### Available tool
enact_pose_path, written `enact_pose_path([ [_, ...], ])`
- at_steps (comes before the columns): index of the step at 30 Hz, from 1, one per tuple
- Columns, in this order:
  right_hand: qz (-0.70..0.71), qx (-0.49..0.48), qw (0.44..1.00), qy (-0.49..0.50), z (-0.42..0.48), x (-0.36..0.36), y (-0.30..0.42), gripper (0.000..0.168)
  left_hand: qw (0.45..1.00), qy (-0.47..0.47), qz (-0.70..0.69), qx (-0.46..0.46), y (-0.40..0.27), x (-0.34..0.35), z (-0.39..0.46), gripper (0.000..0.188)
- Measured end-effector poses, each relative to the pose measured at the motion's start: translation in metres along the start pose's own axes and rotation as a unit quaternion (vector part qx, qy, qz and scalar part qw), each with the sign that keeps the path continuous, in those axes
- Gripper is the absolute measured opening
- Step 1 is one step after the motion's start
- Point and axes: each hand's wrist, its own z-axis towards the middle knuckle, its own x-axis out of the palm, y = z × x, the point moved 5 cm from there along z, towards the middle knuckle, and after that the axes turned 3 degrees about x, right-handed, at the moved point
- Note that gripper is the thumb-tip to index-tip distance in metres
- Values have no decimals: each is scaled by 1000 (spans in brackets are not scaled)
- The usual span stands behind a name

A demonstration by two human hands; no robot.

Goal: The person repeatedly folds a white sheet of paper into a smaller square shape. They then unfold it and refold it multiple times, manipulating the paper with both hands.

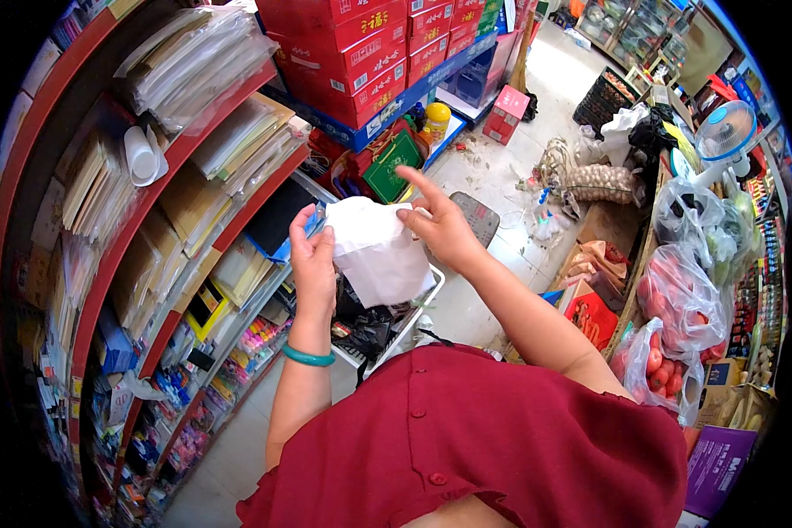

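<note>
Between my two hands hangs a white sheet [386, 264], thin like paper or tissue, with a fold across its upper part. My left hand [315, 254] pinches its left edge between thumb and fingers; a green bangle [309, 357] circles that wrist. At the upper right corner, my right hand [442, 221] holds the sheet with the thumb against bent fingers, while the index finger points outward. Below the sheet is a white basket [429, 297] holding black plastic bags [366, 323], partly hidden by the sheet.
Shelves [198, 138] of envelopes and stationery curve along the left. Red cartons [350, 59] are stacked ahead. On the tiled floor lie a net bag of garlic [604, 183] and a small red box [505, 113]. To the right are bagged tomatoes [663, 376] and a fan [726, 135].
</note>
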Motion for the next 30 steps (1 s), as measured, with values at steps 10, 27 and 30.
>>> enact_pose_path([
  [10,-280,-128,948,79,-10,5,18,27,916,56,372,139,-31,9,-23,24],
  [27,105,203,945,234,-7,14,-10,37,984,49,-141,-93,3,-4,-7,23],
  [30,107,208,948,217,-7,15,-21,38,984,48,-141,-102,2,-6,-7,29],
])
